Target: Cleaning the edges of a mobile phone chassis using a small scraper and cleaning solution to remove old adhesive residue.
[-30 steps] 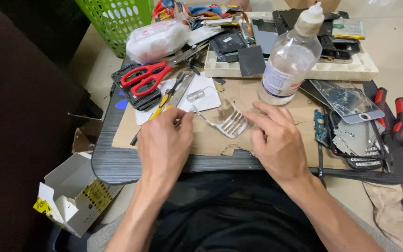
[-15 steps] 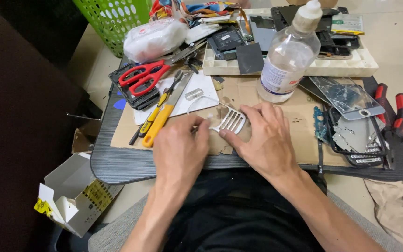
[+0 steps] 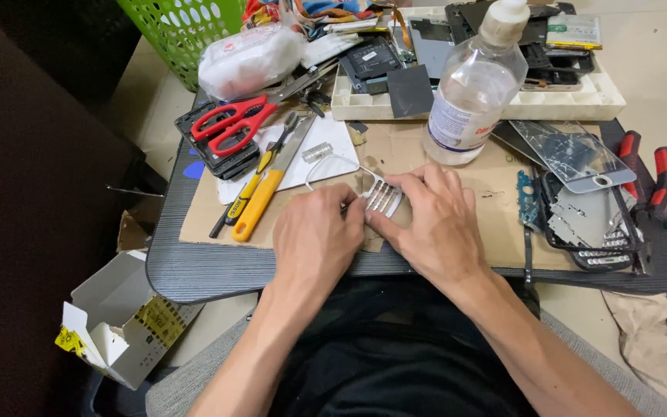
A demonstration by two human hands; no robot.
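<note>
Both hands meet at frame centre on the white slotted keypad frame (image 3: 384, 194), lying on the cardboard sheet (image 3: 496, 208) on the table (image 3: 194, 270). Right hand (image 3: 434, 220) fingers pinch its right edge; left hand (image 3: 314, 235) fingers close narrow on its lower-left corner. Its long axis runs upper left to lower right; the right hand is slightly nearer.

red scissors (image 3: 229, 123), clear bottle (image 3: 468, 96), green basket (image 3: 183, 31)

- The light is bright and even, and the picture is sharp.
- Soft, small shadows sit under the hands (image 3: 380, 232).
- The clear bottle (image 3: 472, 93) shines a little.
- The left side is dark.
</note>
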